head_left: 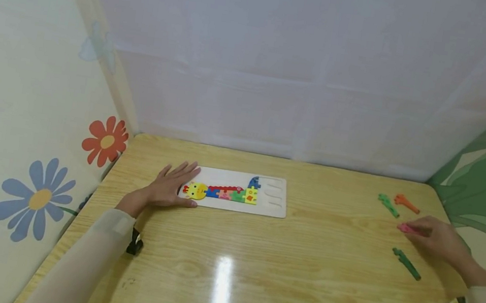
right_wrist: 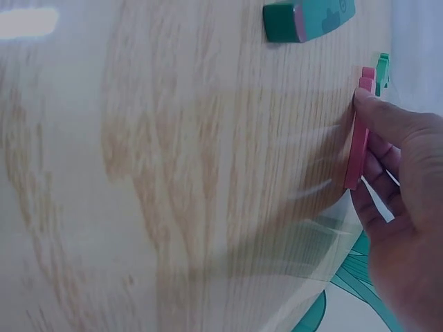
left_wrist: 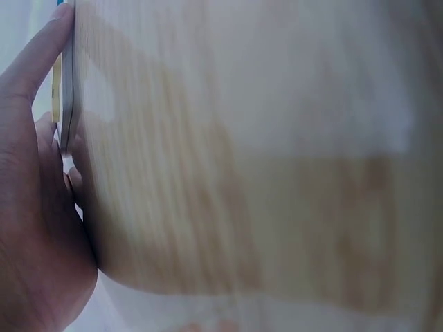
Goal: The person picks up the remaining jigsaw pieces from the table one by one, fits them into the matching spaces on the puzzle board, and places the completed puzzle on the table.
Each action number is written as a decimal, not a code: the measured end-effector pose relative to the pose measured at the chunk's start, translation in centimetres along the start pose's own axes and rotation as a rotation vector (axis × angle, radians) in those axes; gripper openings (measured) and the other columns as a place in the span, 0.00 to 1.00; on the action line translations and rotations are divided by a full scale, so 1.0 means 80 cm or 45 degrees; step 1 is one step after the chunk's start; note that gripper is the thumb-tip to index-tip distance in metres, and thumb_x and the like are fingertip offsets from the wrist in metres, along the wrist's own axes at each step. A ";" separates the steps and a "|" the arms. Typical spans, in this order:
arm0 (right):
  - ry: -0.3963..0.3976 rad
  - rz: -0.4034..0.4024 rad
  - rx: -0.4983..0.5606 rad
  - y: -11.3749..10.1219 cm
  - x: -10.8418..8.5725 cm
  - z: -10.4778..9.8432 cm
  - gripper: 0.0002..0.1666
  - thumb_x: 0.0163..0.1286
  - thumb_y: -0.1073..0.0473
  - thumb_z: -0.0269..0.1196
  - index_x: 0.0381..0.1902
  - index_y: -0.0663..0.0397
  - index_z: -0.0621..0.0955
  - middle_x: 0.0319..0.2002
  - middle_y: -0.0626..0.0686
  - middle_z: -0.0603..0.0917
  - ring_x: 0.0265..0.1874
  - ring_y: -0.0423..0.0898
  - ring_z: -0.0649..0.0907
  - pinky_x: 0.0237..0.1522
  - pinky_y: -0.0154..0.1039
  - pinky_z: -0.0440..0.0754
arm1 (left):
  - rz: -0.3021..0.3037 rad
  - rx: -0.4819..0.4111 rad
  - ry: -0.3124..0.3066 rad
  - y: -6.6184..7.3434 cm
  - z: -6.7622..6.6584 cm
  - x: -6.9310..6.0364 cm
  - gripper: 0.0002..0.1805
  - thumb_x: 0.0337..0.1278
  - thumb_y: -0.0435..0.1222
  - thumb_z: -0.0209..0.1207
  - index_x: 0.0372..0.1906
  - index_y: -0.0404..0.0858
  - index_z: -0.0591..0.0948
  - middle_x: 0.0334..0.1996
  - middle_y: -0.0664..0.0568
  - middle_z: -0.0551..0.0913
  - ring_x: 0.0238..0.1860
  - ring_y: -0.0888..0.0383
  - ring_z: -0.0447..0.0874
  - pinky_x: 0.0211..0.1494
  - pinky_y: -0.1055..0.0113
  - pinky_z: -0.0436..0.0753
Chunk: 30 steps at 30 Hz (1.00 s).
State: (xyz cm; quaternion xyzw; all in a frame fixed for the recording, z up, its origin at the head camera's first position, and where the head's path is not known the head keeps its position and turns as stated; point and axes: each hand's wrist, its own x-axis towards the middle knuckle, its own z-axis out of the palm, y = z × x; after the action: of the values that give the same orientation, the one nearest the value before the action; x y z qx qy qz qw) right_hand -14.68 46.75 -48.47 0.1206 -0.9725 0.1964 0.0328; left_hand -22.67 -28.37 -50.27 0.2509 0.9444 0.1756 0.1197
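A white puzzle board lies on the table with a giraffe puzzle partly filled in, its yellow head at the left. Several leg-shaped recesses show at the board's right end. My left hand rests over the board's left end with fingers spread, the thumb along the near edge. At the table's right side my right hand pinches a pink puzzle piece between thumb and fingers. In the right wrist view, that piece is long and narrow, held close to the tabletop.
Near the right hand lie a light green piece, an orange piece and a dark green piece. The wooden table meets a pale cloth wall at the back and flower-printed walls at both sides.
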 end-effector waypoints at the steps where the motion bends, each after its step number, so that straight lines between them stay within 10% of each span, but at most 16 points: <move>1: 0.001 -0.004 0.001 -0.001 0.000 0.000 0.13 0.66 0.54 0.77 0.45 0.55 0.92 0.43 0.56 0.90 0.41 0.16 0.73 0.40 0.24 0.74 | -0.002 0.002 -0.002 0.000 0.000 0.000 0.61 0.61 0.66 0.65 0.87 0.42 0.49 0.88 0.46 0.42 0.87 0.41 0.33 0.81 0.32 0.31; 30: 0.057 -0.086 -0.051 -0.005 0.001 0.005 0.10 0.62 0.60 0.79 0.40 0.55 0.92 0.37 0.53 0.90 0.35 0.29 0.83 0.36 0.31 0.80 | 0.003 -0.008 0.010 -0.005 0.004 0.000 0.62 0.60 0.67 0.65 0.88 0.44 0.48 0.88 0.47 0.42 0.87 0.42 0.33 0.81 0.32 0.31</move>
State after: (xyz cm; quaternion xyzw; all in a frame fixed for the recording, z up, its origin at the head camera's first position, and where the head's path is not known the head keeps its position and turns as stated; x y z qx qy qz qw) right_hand -14.69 46.23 -48.70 0.1481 -0.9707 0.1784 0.0637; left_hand -22.75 -28.62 -50.70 0.2510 0.9440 0.1795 0.1166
